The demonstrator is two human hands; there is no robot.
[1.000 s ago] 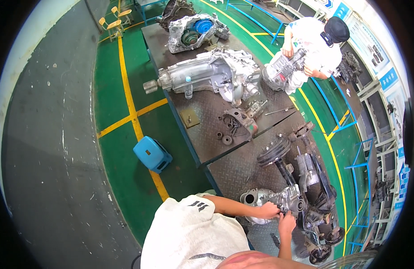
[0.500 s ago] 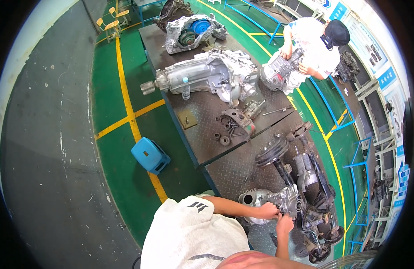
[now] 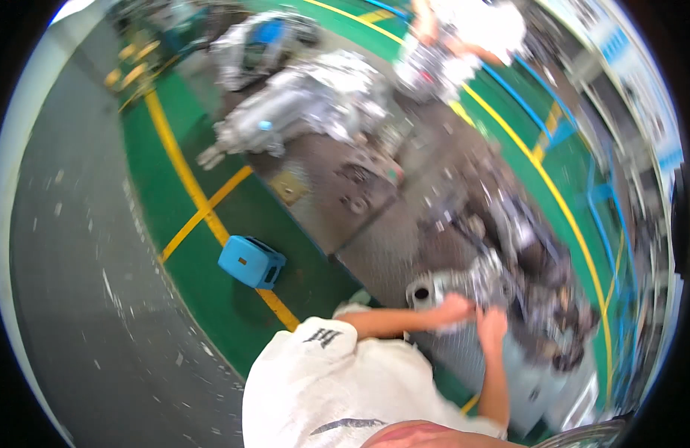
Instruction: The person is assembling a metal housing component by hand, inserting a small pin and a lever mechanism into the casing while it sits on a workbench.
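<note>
Black-marked shirt [image 3: 341,381], hands [image 3: 456,308] at metal housing [image 3: 455,284]

Scuffed grey wall [image 3: 69,246] — green floor [image 3: 160,179], yellow lines [image 3: 169,137] — a blue stool [image 3: 249,266].

Two foreground hands [image 3: 493,322], one blue stool [image 3: 248,261], one white-clad co-worker [image 3: 488,26].

No words or numbers can be read: the blue and white wall posters [image 3: 617,46] at the upper right are smeared by blur. The person's white shirt [image 3: 308,388] bears a mark [image 3: 324,338] of slanted black bars on its left sleeve and a curved dark stroke [image 3: 349,425] lower down, neither legible as lettering.
</note>
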